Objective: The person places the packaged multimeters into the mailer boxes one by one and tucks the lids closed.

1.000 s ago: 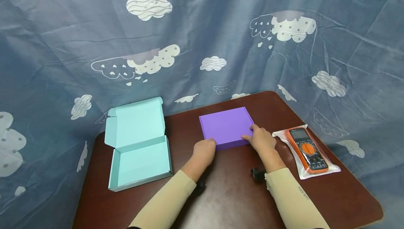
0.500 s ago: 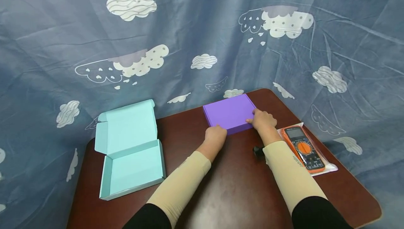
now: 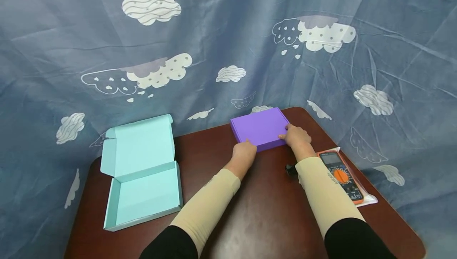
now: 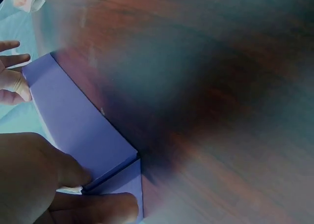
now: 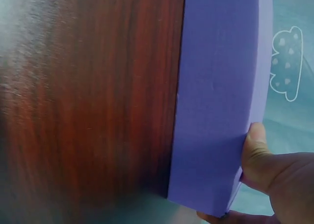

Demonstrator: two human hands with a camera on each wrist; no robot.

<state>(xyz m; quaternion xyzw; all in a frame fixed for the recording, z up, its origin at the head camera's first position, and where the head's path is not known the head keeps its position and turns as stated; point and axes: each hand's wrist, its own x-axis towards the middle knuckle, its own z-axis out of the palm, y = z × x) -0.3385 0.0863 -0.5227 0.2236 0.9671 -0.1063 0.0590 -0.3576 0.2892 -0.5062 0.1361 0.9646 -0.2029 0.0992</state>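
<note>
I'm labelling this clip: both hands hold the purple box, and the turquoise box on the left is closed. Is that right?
Not quite: the turquoise box is open, its lid folded back, as the head view shows. The left hand and right hand do hold the purple box.

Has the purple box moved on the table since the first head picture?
Yes, toward the curtain: in the head view, the purple box now overlaps the far edge of the table, which earlier showed behind it.

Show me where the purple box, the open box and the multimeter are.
Purple box point(image 3: 260, 127): head view, on its closed lid.
Open box point(image 3: 149, 193): head view, on its inner floor.
Multimeter point(image 3: 341, 176): head view, on its orange dial.
</note>
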